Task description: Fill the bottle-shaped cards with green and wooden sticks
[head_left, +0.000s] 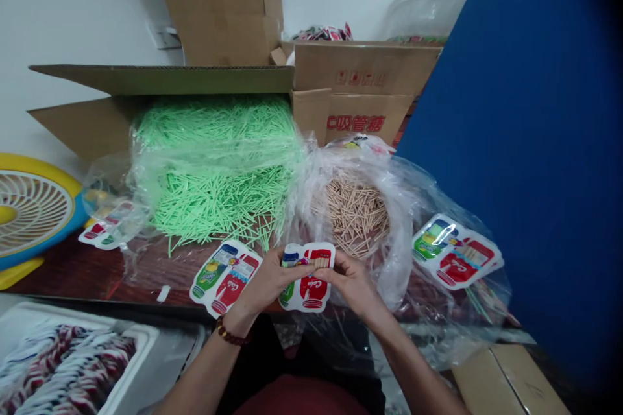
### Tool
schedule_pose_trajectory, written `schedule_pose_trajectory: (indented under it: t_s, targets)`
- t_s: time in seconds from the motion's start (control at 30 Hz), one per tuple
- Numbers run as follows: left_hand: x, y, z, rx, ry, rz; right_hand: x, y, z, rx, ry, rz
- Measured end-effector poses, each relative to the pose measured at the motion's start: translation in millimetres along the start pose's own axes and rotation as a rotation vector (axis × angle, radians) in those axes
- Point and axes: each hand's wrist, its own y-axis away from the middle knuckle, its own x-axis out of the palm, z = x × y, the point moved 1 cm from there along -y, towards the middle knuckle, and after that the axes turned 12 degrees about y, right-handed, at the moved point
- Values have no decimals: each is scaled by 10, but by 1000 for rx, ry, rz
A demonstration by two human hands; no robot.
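Observation:
My left hand [265, 285] and my right hand [353, 282] together grip a small bottle-shaped printed packet [307, 275] in front of me, fingers closed on its left and right edges. A few tan sticks [318, 262] show at the packet's top, under my right fingertips. A similar packet [224, 275] lies on the table just left of my left hand. Behind my hands a clear plastic bag [396, 207] holds a heap of tan sticks [357, 214]. A second bag holds a big pile of green sticks [219, 168].
More printed packets lie at the right [455, 249] and far left [104, 230]. Cardboard boxes [360, 87] stand at the back. A yellow-and-blue fan [29, 207] sits at left, a white tray of wrapped items [73, 356] at lower left, and a blue panel [525, 130] at right.

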Motion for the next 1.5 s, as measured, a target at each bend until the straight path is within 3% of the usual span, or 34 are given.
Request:
schedule_pose_trajectory:
  t_s: [0.23, 0.5, 0.77, 0.97, 1.07, 1.17, 1.3, 1.4, 1.5]
  targets:
    - [121, -29, -59, -26, -56, 80, -62, 48, 39, -40, -21, 35]
    - [269, -71, -51, -61, 41, 49, -154, 48, 69, 14, -149, 84]
    - [329, -135, -47, 22, 42, 20, -196, 56, 23, -39, -132, -40]
    - [390, -128, -61, 129, -88, 35, -304, 141, 50, -95, -74, -116]
    - [455, -136, -64, 209, -193, 95, -590, 249, 136, -157, 80, -266]
    - [476, -148, -57, 278, -267, 64, -1059, 398, 225, -176, 152, -565]
    - [439, -129, 27, 240, -264, 54, -1736, 543, 204, -199, 117, -970]
    - [374, -98, 109, 215, -271, 71, -2112, 559, 35, -94, 208, -1099]
    - [252, -61, 136, 204, -276, 37, -2313, 547, -136, 146, 585, -1040]
